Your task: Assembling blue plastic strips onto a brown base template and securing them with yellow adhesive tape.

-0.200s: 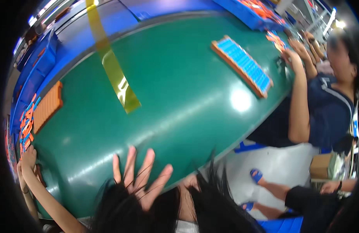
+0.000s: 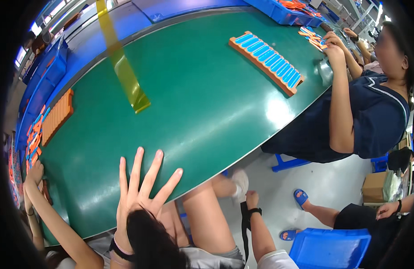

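Observation:
My left hand (image 2: 142, 186) is over the near edge of the green table (image 2: 184, 112), its fingers spread wide with nothing in them. Whether the fingertips touch the surface I cannot tell. A dark band circles that wrist, and dark hair covers part of the palm. My right hand (image 2: 252, 200) is off the table, low beside my legs, with its fingers curled closed. A black strap (image 2: 244, 231) hangs right beside it; whether the fingers hold the strap is unclear. Ahead of my left hand, a strip of yellow tape (image 2: 128, 83) runs across the tabletop.
An orange ridged tray with blue pieces (image 2: 267, 58) lies far right; another orange ridged tray (image 2: 57, 117) lies left. Co-workers' hands (image 2: 334, 45) (image 2: 34, 172) handle orange and blue pieces on both sides. Blue bins (image 2: 287, 17) line the far edge. A blue stool (image 2: 330, 249) stands lower right.
The view has shifted and the hair has swung aside, uncovering my legs and right forearm. My left hand appears further up and left, its fingers still spread.

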The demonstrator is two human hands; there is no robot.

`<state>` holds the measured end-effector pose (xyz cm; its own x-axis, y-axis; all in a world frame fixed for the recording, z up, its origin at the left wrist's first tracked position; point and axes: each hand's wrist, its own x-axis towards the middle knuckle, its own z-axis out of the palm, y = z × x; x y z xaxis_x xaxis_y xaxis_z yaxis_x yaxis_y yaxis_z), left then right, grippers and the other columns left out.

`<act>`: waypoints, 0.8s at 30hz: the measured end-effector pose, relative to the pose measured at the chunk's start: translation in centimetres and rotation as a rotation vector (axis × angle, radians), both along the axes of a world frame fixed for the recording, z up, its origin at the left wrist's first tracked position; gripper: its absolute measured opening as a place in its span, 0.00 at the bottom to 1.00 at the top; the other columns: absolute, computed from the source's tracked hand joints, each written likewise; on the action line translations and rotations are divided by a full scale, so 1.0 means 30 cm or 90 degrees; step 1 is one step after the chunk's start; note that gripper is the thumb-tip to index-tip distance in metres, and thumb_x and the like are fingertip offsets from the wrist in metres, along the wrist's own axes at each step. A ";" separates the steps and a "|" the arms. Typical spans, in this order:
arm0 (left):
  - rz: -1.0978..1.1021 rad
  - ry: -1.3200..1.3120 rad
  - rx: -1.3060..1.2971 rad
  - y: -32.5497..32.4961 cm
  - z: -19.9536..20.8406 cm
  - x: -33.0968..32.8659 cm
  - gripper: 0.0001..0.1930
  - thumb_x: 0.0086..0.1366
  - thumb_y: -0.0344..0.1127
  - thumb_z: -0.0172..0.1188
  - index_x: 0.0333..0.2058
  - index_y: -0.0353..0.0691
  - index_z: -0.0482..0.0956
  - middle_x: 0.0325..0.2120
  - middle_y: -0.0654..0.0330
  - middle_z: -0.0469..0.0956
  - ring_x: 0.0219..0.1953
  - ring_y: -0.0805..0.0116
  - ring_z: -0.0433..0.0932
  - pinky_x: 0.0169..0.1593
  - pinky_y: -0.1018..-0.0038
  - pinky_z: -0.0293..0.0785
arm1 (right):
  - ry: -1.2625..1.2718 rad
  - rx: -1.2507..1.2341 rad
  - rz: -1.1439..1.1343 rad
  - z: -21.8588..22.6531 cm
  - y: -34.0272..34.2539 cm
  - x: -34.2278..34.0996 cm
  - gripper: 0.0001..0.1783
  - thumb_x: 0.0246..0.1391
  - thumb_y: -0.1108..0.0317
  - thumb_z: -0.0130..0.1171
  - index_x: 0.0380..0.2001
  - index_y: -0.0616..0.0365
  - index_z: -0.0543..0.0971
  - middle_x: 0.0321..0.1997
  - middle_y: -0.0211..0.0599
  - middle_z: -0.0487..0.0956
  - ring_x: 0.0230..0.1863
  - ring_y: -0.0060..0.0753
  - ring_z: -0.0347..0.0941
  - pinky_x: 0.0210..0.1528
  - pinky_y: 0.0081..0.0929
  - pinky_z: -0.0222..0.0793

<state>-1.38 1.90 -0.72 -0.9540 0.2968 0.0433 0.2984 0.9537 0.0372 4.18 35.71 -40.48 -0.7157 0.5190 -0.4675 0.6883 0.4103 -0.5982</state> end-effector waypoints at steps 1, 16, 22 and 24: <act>0.005 0.000 0.022 0.001 0.022 0.001 0.25 0.48 0.38 0.50 0.49 0.54 0.69 0.55 0.51 0.57 0.57 0.42 0.53 0.55 0.41 0.48 | 0.032 -0.048 0.028 -0.030 -0.014 -0.065 0.11 0.39 0.70 0.51 0.26 0.66 0.76 0.24 0.50 0.77 0.29 0.42 0.75 0.32 0.33 0.68; 0.000 -0.140 0.032 -0.007 0.049 0.063 0.20 0.51 0.46 0.50 0.46 0.65 0.71 0.51 0.50 0.61 0.54 0.37 0.56 0.52 0.34 0.45 | 0.115 -0.543 0.327 -0.230 -1.018 -1.050 0.09 0.36 0.71 0.54 0.26 0.62 0.74 0.23 0.43 0.76 0.25 0.38 0.73 0.32 0.28 0.68; 0.014 -0.161 0.071 -0.021 0.057 0.039 0.20 0.48 0.47 0.55 0.44 0.64 0.72 0.51 0.50 0.60 0.52 0.37 0.57 0.51 0.33 0.47 | 0.109 -0.502 0.333 -0.294 -0.985 -0.957 0.09 0.36 0.70 0.54 0.25 0.62 0.74 0.23 0.42 0.76 0.25 0.37 0.73 0.31 0.28 0.68; 0.015 -0.128 0.046 -0.022 0.047 0.021 0.20 0.51 0.43 0.58 0.45 0.62 0.72 0.50 0.50 0.60 0.53 0.36 0.57 0.49 0.33 0.49 | 0.092 -0.462 0.294 -0.333 -0.851 -0.860 0.09 0.36 0.70 0.54 0.25 0.62 0.74 0.23 0.42 0.76 0.25 0.36 0.73 0.31 0.28 0.67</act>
